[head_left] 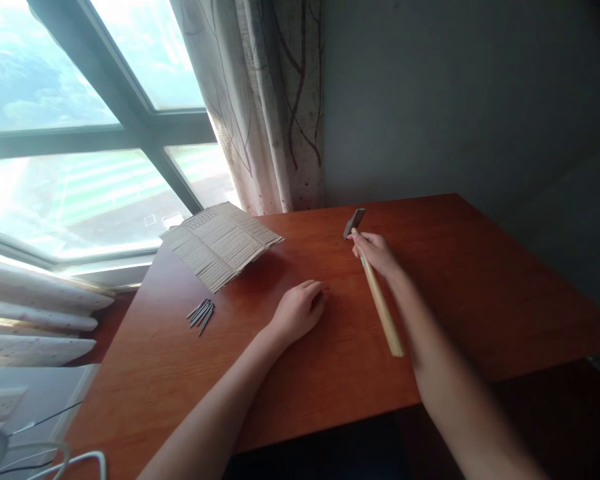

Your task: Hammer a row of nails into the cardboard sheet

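Observation:
My right hand (375, 252) is closed around a hammer (384, 310), gripping its wooden handle just below the metal head. The head points away from me, and the handle's end slants back toward the table's near edge. My left hand (300, 310) rests on the tabletop to the left of the hammer, with loosely curved fingers and a gap beside the thumb. Nothing shows in it, though its palm side is hidden. Several metal nails (201, 315) lie in a small pile farther left. Behind them is a piece of corrugated cardboard (220, 243), its near right edge raised off the wood.
The reddish-brown wooden table (480, 287) stands against a grey wall. A large window (150, 130) and a patterned curtain (265, 107) are at the back left. White cables (87, 457) and a wall socket (4, 405) are at the lower left.

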`<state>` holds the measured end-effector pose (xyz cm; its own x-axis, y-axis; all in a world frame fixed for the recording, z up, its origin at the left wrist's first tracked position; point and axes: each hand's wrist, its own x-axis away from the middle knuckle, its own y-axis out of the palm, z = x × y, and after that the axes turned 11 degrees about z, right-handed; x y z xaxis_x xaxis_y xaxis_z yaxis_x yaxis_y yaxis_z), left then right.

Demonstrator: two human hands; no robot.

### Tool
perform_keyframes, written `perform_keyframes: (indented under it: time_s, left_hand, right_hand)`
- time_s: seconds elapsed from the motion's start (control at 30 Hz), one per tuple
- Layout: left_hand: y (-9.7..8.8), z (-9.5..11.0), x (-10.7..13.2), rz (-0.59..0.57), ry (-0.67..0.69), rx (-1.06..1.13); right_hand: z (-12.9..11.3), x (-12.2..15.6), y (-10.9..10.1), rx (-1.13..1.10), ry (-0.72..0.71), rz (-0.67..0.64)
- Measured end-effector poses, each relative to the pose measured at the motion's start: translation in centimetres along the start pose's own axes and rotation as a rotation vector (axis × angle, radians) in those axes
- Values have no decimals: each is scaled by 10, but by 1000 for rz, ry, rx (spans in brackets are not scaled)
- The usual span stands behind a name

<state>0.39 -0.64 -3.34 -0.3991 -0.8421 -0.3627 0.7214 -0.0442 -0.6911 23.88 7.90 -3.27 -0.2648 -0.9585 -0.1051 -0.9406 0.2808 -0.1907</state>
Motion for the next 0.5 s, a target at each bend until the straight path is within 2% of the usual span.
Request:
perform_keyframes:
  time_s: [0.23,0.5]
  left_hand:
    - [2,3,2,-26,27,-32]
    - [1,3,2,-31,25,-10]
  right_hand:
    - [10,-2,-4,21,51,6]
    - [8,-1,-5,-4,91,-10]
